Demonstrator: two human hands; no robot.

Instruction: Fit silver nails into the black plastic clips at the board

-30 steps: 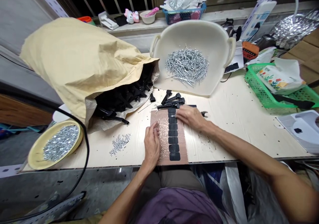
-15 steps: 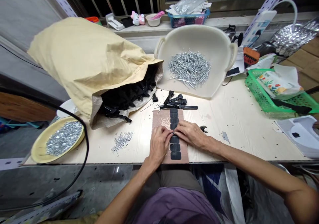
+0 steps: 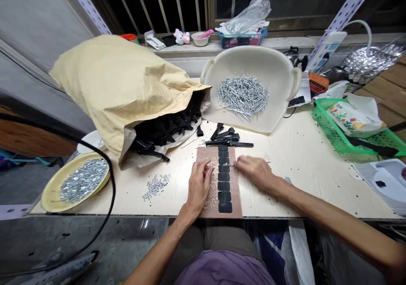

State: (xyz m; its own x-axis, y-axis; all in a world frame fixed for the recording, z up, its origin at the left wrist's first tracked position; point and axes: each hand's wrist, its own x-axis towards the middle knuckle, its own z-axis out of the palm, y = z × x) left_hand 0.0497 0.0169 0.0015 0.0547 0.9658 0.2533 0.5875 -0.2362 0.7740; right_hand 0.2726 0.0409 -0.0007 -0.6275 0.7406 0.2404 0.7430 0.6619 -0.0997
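My left hand (image 3: pixel 199 180) rests at the left side of a brown board (image 3: pixel 209 211), fingers loosely curled, thumb and index apart, nothing seen between them. Down the board runs a column of black rounded pads (image 3: pixel 224 186). My right hand (image 3: pixel 254 171), smeared by motion, is closed at the board's right edge. From its fingertips a thin metal pin (image 3: pixel 229 164) points left over the pads. Beyond the board lie several black plastic clamp-like parts (image 3: pixel 230 138) and a thin loose pin.
A pale basin (image 3: pixel 211 111) holds many metal pins. Left of it, a cream sack (image 3: pixel 120 86) spills black parts. A yellow bowl (image 3: pixel 50 200) holds small metal washers; more washers (image 3: pixel 156 186) lie loose. At right stands a green basket (image 3: pixel 330 135). A black cable (image 3: pixel 111 183) hangs at left.
My hands have parted from the pinch over the pads. The right hand has moved right with the pin, the left slightly away. The view has tilted slightly up.
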